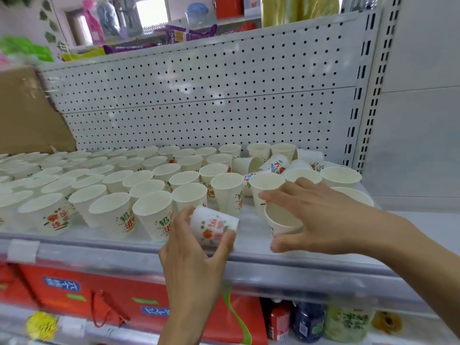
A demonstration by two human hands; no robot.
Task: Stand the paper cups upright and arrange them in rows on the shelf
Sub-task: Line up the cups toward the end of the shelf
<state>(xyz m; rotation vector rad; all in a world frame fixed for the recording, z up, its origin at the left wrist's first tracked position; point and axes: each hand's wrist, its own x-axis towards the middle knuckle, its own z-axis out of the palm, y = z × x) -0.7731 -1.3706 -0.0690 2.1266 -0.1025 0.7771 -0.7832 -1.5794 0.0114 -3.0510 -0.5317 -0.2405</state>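
1. Left hand (pixel 194 247): grip pinches a tipped cup (pixel 214 224) between thumb and fingers, just above the front of the shelf (pixel 124 247). The cup lies sideways, base pointing right.
2. Right hand (pixel 321 215): grip curls round an upright cup (pixel 281 220) close by, thumb on the near side, fingers arched over the rim.
3. Step, as judged: turn the tipped cup mouth-up and seat it in the front gap beside the standing rows (pixel 112 185). Hold lightly, since thin paper likely dents, and lower it straight to avoid knocking neighbours.
4. Fallen cups (pixel 251 163) still lie at the back right.
5. Writing: green 招 and 进 on a front cup (pixel 154 215); 万 on a fallen one; orange fruit print. The rest is blurred.
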